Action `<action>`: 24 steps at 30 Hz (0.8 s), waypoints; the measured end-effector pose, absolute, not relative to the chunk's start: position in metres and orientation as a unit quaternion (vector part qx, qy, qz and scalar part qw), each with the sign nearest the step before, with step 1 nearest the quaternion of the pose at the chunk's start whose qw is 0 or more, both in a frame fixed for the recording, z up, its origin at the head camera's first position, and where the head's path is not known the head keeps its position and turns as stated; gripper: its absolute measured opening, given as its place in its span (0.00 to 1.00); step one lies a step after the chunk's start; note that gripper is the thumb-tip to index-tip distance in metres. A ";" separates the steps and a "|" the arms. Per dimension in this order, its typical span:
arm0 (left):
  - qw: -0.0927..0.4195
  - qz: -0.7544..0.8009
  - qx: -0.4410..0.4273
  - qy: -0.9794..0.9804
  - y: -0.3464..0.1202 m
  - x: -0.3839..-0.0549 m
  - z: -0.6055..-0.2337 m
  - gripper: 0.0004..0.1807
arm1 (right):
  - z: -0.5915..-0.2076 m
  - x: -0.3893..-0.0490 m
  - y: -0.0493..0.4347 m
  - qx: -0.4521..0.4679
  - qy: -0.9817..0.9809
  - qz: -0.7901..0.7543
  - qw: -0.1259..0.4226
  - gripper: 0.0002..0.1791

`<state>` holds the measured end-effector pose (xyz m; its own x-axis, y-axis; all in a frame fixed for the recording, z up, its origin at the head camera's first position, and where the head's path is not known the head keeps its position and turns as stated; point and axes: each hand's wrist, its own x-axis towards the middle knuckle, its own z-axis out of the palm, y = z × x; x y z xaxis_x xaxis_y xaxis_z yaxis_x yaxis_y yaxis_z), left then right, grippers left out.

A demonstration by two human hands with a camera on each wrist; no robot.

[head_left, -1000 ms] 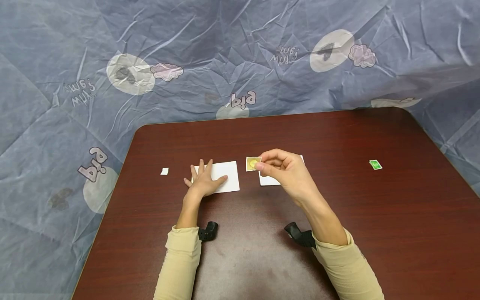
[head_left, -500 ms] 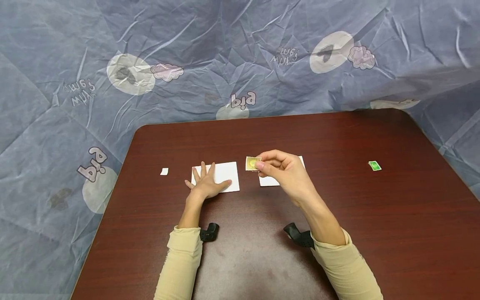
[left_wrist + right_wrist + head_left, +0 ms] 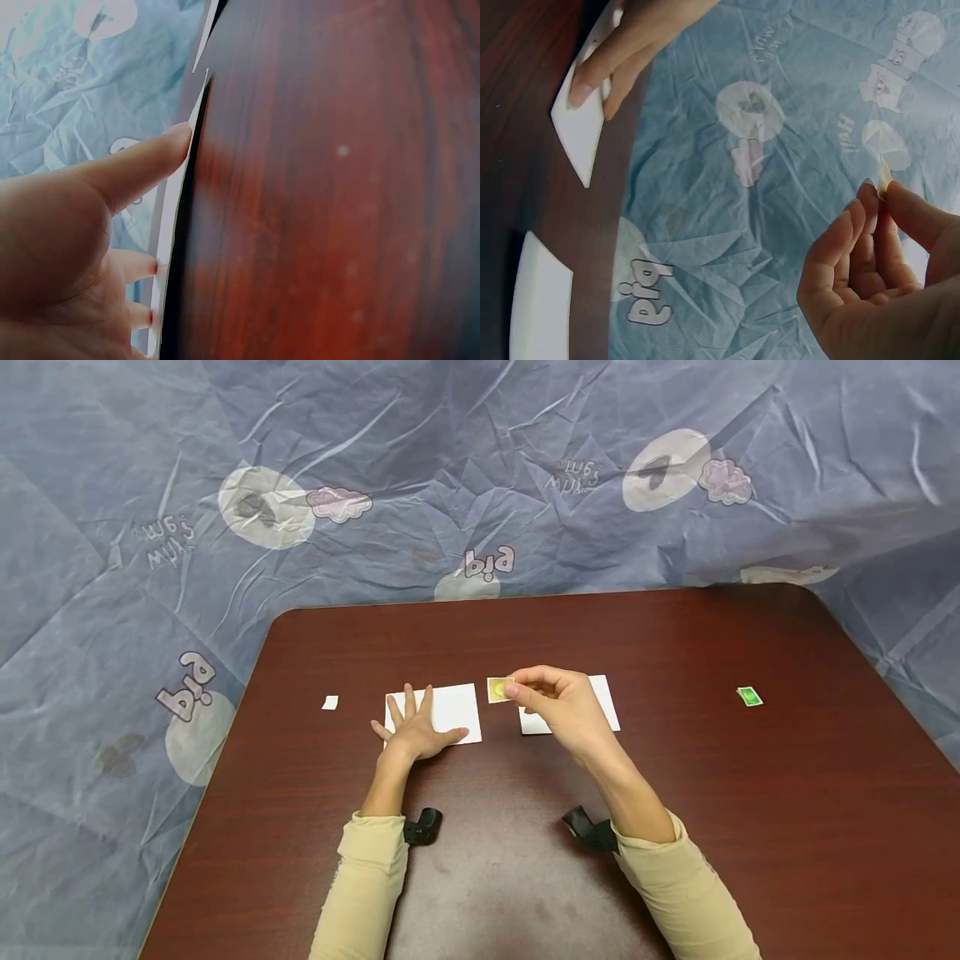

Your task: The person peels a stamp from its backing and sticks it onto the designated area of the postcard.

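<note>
My right hand (image 3: 566, 706) pinches a small yellow stamp-like paper (image 3: 496, 690) with a pale border between thumb and fingers, edge-on in the right wrist view. In the head view it shows over the gap between two white rectangular papers. The right-hand white paper (image 3: 604, 703) is partly hidden behind this hand. My left hand (image 3: 412, 733) rests with spread fingers on the left white paper (image 3: 456, 706). In the left wrist view its thumb (image 3: 154, 161) reaches this paper's near edge.
A small white piece of paper (image 3: 330, 702) lies at the left on the brown table (image 3: 480, 877). Small green stamp-like papers (image 3: 749, 696) lie overlapped far to the right. Behind the table hangs a wrinkled blue printed cloth (image 3: 420, 468).
The right hand has shifted slightly left with the yellow stamp-like paper, showing more of the right white paper. The left hand has slid a little right and its thumb lies further out.
</note>
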<state>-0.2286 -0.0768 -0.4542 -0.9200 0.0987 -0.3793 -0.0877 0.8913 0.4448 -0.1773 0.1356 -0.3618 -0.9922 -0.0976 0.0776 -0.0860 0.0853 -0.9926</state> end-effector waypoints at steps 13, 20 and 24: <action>0.200 0.213 0.004 0.956 -0.077 -0.231 -0.457 0.59 | -0.390 -0.213 0.126 -0.012 0.784 -0.620 0.036 0.11; 0.197 0.212 0.004 0.957 -0.078 -0.231 -0.456 0.59 | -0.399 -0.228 0.120 -0.009 0.803 -0.594 0.056 0.11; 0.197 0.212 0.004 0.957 -0.078 -0.231 -0.456 0.59 | -0.407 -0.235 0.116 0.006 0.806 -0.588 0.071 0.11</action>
